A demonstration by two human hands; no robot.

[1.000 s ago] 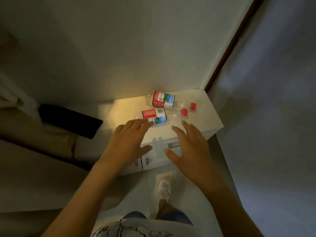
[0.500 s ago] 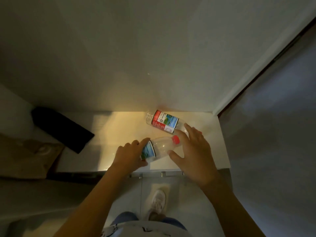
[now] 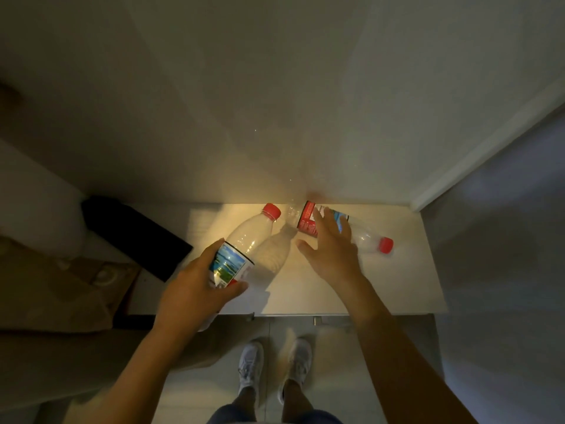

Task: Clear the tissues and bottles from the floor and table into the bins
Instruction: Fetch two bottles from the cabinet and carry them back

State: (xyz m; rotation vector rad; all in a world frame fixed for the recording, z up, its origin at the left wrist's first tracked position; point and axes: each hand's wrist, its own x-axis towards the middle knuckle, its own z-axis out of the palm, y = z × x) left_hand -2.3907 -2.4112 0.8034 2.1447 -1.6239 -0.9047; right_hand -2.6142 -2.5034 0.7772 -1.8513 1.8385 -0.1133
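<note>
Right, I have my left hand (image 3: 195, 289) wrapped around the labelled lower half of one bottle (image 3: 244, 243), lifted clear of the table (image 3: 397, 289) near its front edge, red cap pointing away from me. My right hand (image 3: 333, 252) is spread open with nothing in it, fingers (image 3: 321, 221) reaching over the second bottle (image 3: 348, 231), which lies on its side by the table's back edge, cap toward the right-hand side. Both look empty and clear, so I judge them very light, thin-walled and easy to dent, and the lying one liable to roll off if nudged. I'd close around its labelled middle, where the paper gives friction, with a gentle squeeze only.
</note>
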